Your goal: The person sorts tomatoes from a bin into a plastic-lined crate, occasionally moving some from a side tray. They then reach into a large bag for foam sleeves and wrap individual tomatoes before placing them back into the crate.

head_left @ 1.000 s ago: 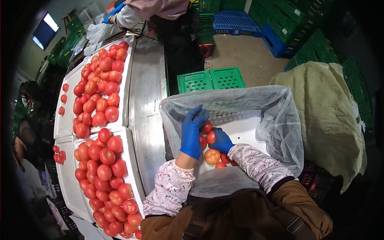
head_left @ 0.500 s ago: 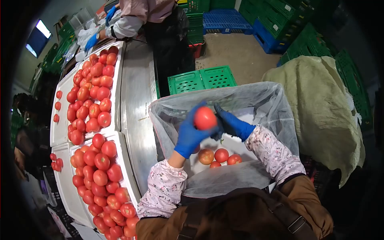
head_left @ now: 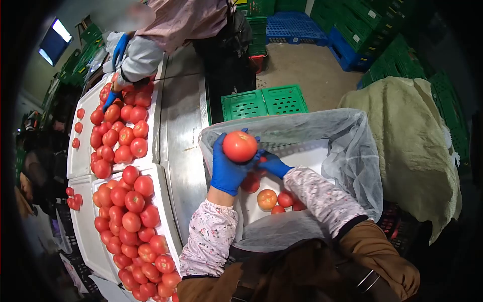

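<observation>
My left hand (head_left: 225, 168), in a blue glove, is closed around a large red tomato (head_left: 240, 146), held up above the near-left part of a lined crate (head_left: 347, 151). Just to its right, lower down, my right hand (head_left: 274, 165), also gloved in blue, has its fingers curled over another tomato (head_left: 261, 162), mostly hidden behind the hands. Below them several tomatoes lie on the crate's white bottom, among them a paler orange one (head_left: 266, 200). Thin translucent sheeting lines the crate and hangs over its rim.
Left stand two white foam trays (head_left: 162, 201) heaped with tomatoes, beside a metal tabletop (head_left: 182, 121). A co-worker's gloved hand (head_left: 111, 99) reaches into the far tray. A green crate (head_left: 264, 103) stands beyond mine; a pale green sack (head_left: 402, 146) drapes at right.
My left hand has turned and brought its tomato up and left. My right hand has moved left and down to another tomato. The co-worker's hand has come onto the far tray's tomatoes.
</observation>
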Motion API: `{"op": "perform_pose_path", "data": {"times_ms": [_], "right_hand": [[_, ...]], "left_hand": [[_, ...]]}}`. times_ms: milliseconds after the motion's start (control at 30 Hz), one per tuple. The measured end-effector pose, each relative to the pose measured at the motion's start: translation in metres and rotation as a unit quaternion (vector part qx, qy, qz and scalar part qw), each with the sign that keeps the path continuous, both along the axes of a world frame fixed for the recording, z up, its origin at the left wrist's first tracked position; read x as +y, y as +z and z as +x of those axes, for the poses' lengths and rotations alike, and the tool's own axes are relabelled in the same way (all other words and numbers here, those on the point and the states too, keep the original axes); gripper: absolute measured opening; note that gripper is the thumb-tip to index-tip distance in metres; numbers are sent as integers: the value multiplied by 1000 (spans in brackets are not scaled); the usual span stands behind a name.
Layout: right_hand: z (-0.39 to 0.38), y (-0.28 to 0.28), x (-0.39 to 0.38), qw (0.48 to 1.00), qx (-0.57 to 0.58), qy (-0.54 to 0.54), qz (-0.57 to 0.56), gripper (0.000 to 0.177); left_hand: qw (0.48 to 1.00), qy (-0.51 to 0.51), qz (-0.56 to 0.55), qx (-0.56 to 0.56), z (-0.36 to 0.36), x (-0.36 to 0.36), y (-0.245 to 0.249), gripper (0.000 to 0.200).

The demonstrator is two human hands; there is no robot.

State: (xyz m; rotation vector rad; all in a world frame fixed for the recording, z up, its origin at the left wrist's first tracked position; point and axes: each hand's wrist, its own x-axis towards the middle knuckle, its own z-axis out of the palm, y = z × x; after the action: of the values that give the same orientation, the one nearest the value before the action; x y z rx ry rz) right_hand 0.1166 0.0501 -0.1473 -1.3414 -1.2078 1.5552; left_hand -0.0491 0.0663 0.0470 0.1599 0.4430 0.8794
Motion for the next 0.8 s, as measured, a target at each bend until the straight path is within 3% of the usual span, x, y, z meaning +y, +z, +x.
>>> {"op": "perform_pose_path", "data": {"times_ms": [33,100,133,167,200,233,267,300,333,433,500,533,600,733,767,800], "right_hand": [[8,6,2,974,200,-17,-105,33],[27,30,-6,978,176,37,-103,35],[35,39,-12,978,157,93,-101,39],[45,-2,-12,976,183,15,-120,46],[47,24,-15,977,181,10,-116,46],[43,78,-20,956,239,-9,-172,46],[39,118,-24,927,296,-26,-227,46],[39,132,-27,894,350,-65,-271,48],[40,136,-28,895,351,-67,-267,48],[44,145,-30,870,400,-60,-284,48],[46,152,-31,823,491,9,-287,36],[45,157,-31,825,489,10,-285,36],[41,164,-32,850,440,-67,-281,41],[37,172,-35,872,423,-50,-242,42],[32,175,-43,990,129,-44,30,43],[29,182,-47,935,-186,-31,300,43]], "left_hand": [[1000,-3,1,-4,1,1,-2,54],[970,23,184,154,5,-1,-8,43],[971,19,185,150,5,-2,-13,43],[941,19,268,207,4,-2,-18,46],[899,20,350,263,4,-4,-22,50],[799,33,461,386,5,-7,-24,50],[797,31,465,383,5,-5,-22,50],[935,-20,307,178,2,-2,-20,48],[990,-71,119,-41,0,0,-18,47],[990,-83,93,-61,0,0,-20,46],[989,-87,112,-47,-1,0,-21,46],[987,-91,128,-35,-1,-1,-21,47],[984,-85,155,-23,0,-2,-21,46],[985,-84,153,-6,1,-4,-7,48],[985,-79,155,-6,1,-4,-7,48],[991,-63,116,2,2,-3,-9,43]]}}
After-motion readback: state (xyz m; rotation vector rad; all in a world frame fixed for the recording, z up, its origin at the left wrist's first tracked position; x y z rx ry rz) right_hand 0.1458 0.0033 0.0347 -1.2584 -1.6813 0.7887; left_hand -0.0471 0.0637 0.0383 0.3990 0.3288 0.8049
